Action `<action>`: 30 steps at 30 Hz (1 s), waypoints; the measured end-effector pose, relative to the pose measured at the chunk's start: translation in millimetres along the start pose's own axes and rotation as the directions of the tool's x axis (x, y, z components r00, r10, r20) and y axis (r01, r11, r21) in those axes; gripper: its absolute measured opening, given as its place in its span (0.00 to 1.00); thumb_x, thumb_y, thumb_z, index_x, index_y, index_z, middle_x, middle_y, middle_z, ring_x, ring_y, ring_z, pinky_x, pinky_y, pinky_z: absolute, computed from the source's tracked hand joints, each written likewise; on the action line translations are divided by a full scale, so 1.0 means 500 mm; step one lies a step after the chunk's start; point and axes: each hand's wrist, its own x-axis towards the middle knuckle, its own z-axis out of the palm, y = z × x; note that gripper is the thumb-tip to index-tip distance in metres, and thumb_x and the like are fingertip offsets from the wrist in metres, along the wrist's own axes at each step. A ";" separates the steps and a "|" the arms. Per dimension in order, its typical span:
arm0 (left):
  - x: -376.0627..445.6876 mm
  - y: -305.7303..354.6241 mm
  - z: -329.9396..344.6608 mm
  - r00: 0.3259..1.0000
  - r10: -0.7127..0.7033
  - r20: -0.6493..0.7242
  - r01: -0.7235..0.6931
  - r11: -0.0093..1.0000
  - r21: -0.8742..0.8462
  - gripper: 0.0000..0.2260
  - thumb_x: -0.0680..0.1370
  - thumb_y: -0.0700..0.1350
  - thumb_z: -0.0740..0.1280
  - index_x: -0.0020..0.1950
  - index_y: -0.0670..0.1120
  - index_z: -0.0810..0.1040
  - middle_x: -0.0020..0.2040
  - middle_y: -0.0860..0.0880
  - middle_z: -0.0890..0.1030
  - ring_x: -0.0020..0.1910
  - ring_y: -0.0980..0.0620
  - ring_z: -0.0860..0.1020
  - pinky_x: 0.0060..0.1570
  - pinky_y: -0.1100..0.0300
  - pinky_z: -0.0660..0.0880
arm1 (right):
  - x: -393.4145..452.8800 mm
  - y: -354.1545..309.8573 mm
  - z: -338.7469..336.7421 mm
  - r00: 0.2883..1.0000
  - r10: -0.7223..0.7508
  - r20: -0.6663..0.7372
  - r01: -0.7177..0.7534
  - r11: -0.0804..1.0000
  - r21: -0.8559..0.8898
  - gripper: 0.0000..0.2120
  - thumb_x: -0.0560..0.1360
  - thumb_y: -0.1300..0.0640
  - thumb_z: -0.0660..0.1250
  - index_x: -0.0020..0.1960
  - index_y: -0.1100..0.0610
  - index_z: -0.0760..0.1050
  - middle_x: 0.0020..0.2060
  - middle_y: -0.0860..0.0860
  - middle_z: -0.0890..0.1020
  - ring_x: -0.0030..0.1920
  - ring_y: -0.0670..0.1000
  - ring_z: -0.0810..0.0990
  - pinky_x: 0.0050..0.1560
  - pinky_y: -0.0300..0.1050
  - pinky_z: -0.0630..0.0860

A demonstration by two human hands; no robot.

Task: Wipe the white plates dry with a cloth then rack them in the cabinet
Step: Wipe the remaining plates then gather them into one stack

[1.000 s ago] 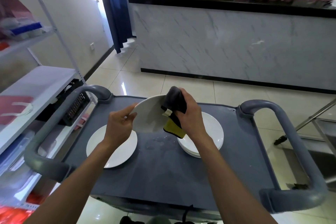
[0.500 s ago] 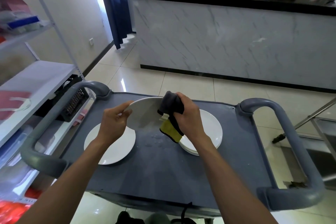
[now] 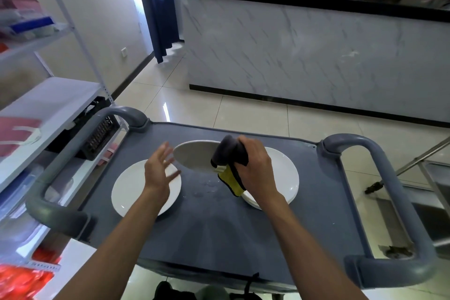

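Over the cart: a grey service cart (image 3: 219,238) fills the lower half of the view, its handles at 3 and 9 o'clock.

Held plate: a white plate (image 3: 192,156) hangs tilted above the cart centre, its inner face turned toward the person, its long axis running 9 to 3 o'clock.

Right hand: the right hand (image 3: 253,165) is closed round a dark cloth with a yellow underside (image 3: 230,161) and pinches the plate's 3 o'clock rim through it; this hand alone carries the plate.

Left hand: the left hand (image 3: 159,170) is spread, fingers straight and apart, holding nothing, just beside the plate's 9 o'clock rim; whether it touches is unclear because of blur.

Key relation: the plate lies at 2 o'clock from the left hand, its free edge pointing at that palm, so the left hand is the nearer one to take it again.

Other plates: one white plate (image 3: 131,187) rests flat at 8 o'clock, under the left hand; a stack of plates (image 3: 285,173) sits at 4 o'clock, under the right wrist.

Wet patch: drops (image 3: 204,187) lie on the cart between the two.

Stage, as judged: wiping is under way; racking is not begun, and no cabinet is plainly in view.
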 end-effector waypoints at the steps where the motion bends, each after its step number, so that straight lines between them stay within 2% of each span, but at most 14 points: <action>1: -0.004 -0.001 0.003 0.989 -0.151 0.001 0.151 0.987 -0.048 0.20 0.83 0.58 0.59 0.65 0.46 0.79 0.64 0.47 0.80 0.63 0.44 0.77 0.55 0.45 0.76 | -0.001 0.002 -0.001 1.000 -0.012 -0.001 0.012 1.000 -0.005 0.27 0.68 0.69 0.75 0.61 0.52 0.70 0.50 0.54 0.80 0.49 0.53 0.74 0.49 0.34 0.65; 3: -0.006 -0.002 0.005 0.945 -0.327 0.021 0.327 0.944 -0.046 0.27 0.81 0.64 0.59 0.65 0.42 0.77 0.61 0.44 0.80 0.60 0.42 0.78 0.51 0.47 0.76 | -0.003 0.005 -0.001 1.000 -0.028 0.005 0.028 1.000 -0.009 0.27 0.67 0.70 0.74 0.61 0.53 0.72 0.50 0.54 0.80 0.49 0.54 0.74 0.49 0.34 0.65; 7: 0.014 0.003 -0.002 0.926 -0.371 -0.066 0.369 0.929 -0.035 0.31 0.77 0.61 0.69 0.71 0.43 0.69 0.64 0.42 0.74 0.58 0.41 0.79 0.41 0.50 0.78 | -0.015 0.010 0.005 0.999 -0.051 -0.010 0.050 0.998 -0.025 0.24 0.67 0.69 0.74 0.60 0.55 0.74 0.51 0.53 0.80 0.50 0.55 0.76 0.51 0.34 0.65; 9: 0.011 0.003 0.001 0.881 -0.471 0.034 0.472 0.881 -0.023 0.31 0.76 0.64 0.68 0.66 0.41 0.72 0.59 0.42 0.78 0.56 0.42 0.80 0.40 0.51 0.77 | -0.020 0.009 0.008 0.997 -0.068 -0.025 0.068 0.998 -0.018 0.21 0.68 0.67 0.73 0.59 0.55 0.75 0.52 0.54 0.81 0.51 0.55 0.76 0.54 0.32 0.65; 11: 0.005 0.000 0.004 0.836 -0.531 0.139 0.534 0.845 0.021 0.26 0.77 0.64 0.67 0.57 0.41 0.77 0.53 0.43 0.82 0.53 0.42 0.81 0.40 0.52 0.75 | -0.024 0.005 0.010 0.997 -0.080 -0.015 0.080 0.997 -0.004 0.21 0.68 0.65 0.72 0.60 0.54 0.74 0.53 0.54 0.81 0.52 0.54 0.76 0.55 0.32 0.66; 13: 0.006 0.002 0.009 0.839 -0.512 0.185 0.523 0.853 -0.011 0.18 0.79 0.57 0.67 0.54 0.41 0.78 0.52 0.43 0.84 0.50 0.42 0.83 0.39 0.54 0.75 | -0.024 0.004 0.011 0.996 -0.094 -0.005 0.094 0.996 0.002 0.21 0.70 0.63 0.71 0.61 0.53 0.72 0.54 0.54 0.80 0.53 0.55 0.77 0.55 0.35 0.69; 15: 0.011 0.006 0.015 0.855 -0.479 0.198 0.506 0.855 -0.116 0.12 0.80 0.47 0.66 0.55 0.38 0.77 0.51 0.41 0.85 0.48 0.40 0.85 0.36 0.54 0.80 | -0.025 0.004 0.009 0.994 -0.113 -0.014 0.113 0.994 -0.005 0.17 0.73 0.60 0.66 0.61 0.53 0.73 0.55 0.55 0.80 0.53 0.55 0.77 0.55 0.39 0.72; 18: 0.023 0.008 0.020 0.888 -0.429 0.169 0.461 0.829 -0.317 0.07 0.80 0.37 0.65 0.53 0.33 0.77 0.46 0.37 0.85 0.45 0.40 0.85 0.40 0.50 0.84 | -0.030 0.009 0.007 0.993 -0.117 0.014 0.117 0.993 -0.028 0.16 0.74 0.60 0.61 0.59 0.58 0.78 0.54 0.55 0.81 0.53 0.57 0.78 0.53 0.45 0.75; 21: 0.033 0.013 0.018 0.916 -0.382 0.127 0.402 0.856 -0.324 0.06 0.81 0.33 0.62 0.56 0.33 0.75 0.51 0.38 0.82 0.48 0.44 0.83 0.35 0.54 0.83 | -0.031 0.027 0.006 0.983 -0.122 0.137 0.132 0.989 -0.069 0.19 0.73 0.61 0.58 0.60 0.60 0.80 0.57 0.54 0.81 0.54 0.58 0.77 0.54 0.48 0.76; 23: 0.038 0.015 0.017 0.935 -0.335 0.113 0.353 0.893 -0.278 0.07 0.81 0.32 0.62 0.59 0.34 0.74 0.53 0.39 0.81 0.48 0.45 0.82 0.36 0.54 0.82 | -0.029 0.040 0.003 0.971 -0.119 0.209 0.137 0.988 -0.074 0.22 0.71 0.65 0.59 0.63 0.60 0.79 0.58 0.54 0.81 0.56 0.57 0.77 0.58 0.48 0.75; 25: 0.041 0.018 0.017 0.958 -0.261 0.118 0.282 0.931 -0.231 0.09 0.82 0.34 0.61 0.62 0.36 0.72 0.54 0.40 0.81 0.49 0.45 0.82 0.36 0.54 0.83 | -0.026 0.043 0.000 0.959 -0.060 0.278 0.077 0.996 -0.050 0.28 0.68 0.71 0.62 0.67 0.58 0.78 0.61 0.53 0.80 0.59 0.55 0.75 0.63 0.44 0.72; 27: 0.043 0.022 0.019 0.973 -0.190 0.130 0.214 0.955 -0.204 0.10 0.83 0.35 0.61 0.64 0.38 0.72 0.55 0.41 0.80 0.49 0.45 0.81 0.35 0.55 0.83 | -0.022 0.031 -0.005 0.939 0.054 0.340 -0.058 0.998 0.001 0.32 0.68 0.73 0.64 0.70 0.54 0.75 0.63 0.49 0.79 0.61 0.49 0.73 0.64 0.33 0.67; 28: 0.043 0.026 0.021 0.977 -0.161 0.137 0.186 0.963 -0.193 0.10 0.83 0.36 0.61 0.65 0.39 0.72 0.55 0.42 0.80 0.49 0.45 0.81 0.35 0.55 0.83 | -0.019 0.024 -0.007 0.928 0.116 0.355 -0.138 0.990 0.036 0.31 0.70 0.72 0.65 0.70 0.52 0.73 0.62 0.46 0.79 0.59 0.45 0.73 0.61 0.29 0.66; 30: 0.038 0.033 0.025 0.983 -0.112 0.143 0.136 0.976 -0.170 0.11 0.83 0.35 0.61 0.66 0.42 0.73 0.54 0.43 0.81 0.47 0.45 0.81 0.35 0.54 0.82 | -0.012 0.013 -0.007 0.909 0.222 0.353 -0.275 0.955 0.109 0.25 0.73 0.68 0.67 0.67 0.50 0.72 0.53 0.43 0.81 0.50 0.43 0.76 0.50 0.32 0.71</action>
